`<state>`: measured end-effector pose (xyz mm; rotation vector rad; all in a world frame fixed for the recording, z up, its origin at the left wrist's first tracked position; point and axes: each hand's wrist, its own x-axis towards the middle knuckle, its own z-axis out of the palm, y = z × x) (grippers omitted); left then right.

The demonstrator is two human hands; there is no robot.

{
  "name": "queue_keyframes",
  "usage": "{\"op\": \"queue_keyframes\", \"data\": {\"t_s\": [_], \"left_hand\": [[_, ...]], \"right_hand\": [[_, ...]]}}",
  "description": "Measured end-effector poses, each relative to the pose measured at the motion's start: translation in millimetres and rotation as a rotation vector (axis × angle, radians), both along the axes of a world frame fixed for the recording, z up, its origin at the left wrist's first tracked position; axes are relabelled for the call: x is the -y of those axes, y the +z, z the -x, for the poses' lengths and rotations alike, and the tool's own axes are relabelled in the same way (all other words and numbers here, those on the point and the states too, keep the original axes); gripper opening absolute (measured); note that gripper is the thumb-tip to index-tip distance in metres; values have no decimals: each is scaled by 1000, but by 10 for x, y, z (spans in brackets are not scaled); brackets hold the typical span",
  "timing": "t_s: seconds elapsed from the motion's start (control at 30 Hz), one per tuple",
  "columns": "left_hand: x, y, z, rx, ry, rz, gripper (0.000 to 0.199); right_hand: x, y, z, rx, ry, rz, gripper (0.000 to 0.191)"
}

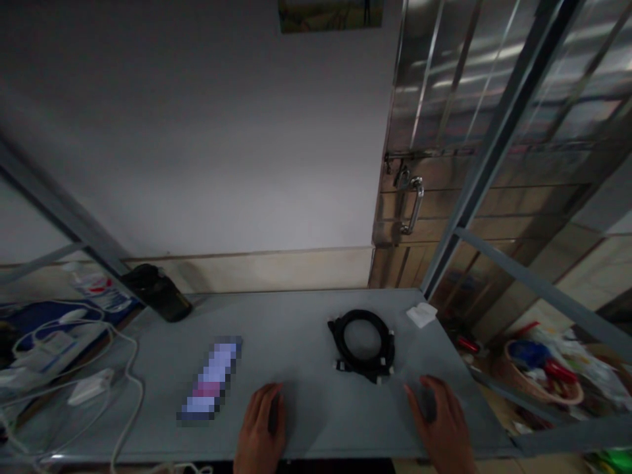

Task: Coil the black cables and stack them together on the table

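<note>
A black cable (pixel 363 359), coiled into a ring with several light-tipped connectors, lies on the grey tabletop (pixel 301 342). In front of it and to its left rests my left hand (pixel 261 424), loosely curved, thumb apart from the fingers and holding nothing visible. My right hand (pixel 442 424) is near the front right of the table, thumb and fingers spread with nothing between them. Neither hand touches the cable. To the left of my left hand lies a phone-like slab (pixel 211 380) with its surface blurred out.
White cables (pixel 135 375) and a white adapter (pixel 91 387) crowd the left side. A dark bottle-like object (pixel 160 294) lies at the back left; a white paper scrap (pixel 421 315) is at the back right. Metal posts (pixel 486 164) frame the table. A basket (pixel 540 375) sits beyond the right edge.
</note>
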<state>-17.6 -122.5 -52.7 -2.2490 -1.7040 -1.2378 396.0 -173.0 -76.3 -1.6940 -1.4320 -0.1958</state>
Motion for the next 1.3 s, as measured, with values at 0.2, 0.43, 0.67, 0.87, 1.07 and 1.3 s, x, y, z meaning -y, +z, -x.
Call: {"op": "queue_keyframes", "data": {"t_s": [0.2, 0.43, 0.67, 0.87, 1.07, 1.3], "left_hand": [[0, 43, -7, 12, -23, -3, 25], [-5, 43, -15, 33, -19, -14, 24], [1, 21, -8, 19, -12, -23, 24], [-8, 19, 0, 37, -19, -25, 25], [-17, 19, 2, 30, -26, -46, 24], [-6, 6, -8, 32, -13, -25, 24]], "right_hand": [[-12, -11, 1, 12, 4, -12, 58], [-9, -29, 6, -6, -6, 12, 62], [-4, -12, 13, -6, -1, 29, 58], [-14, -76, -35, -1, 8, 11, 57], [-18, -106, -61, -10, 21, 7, 56], [11, -67, -17, -31, 27, 31, 56]]}}
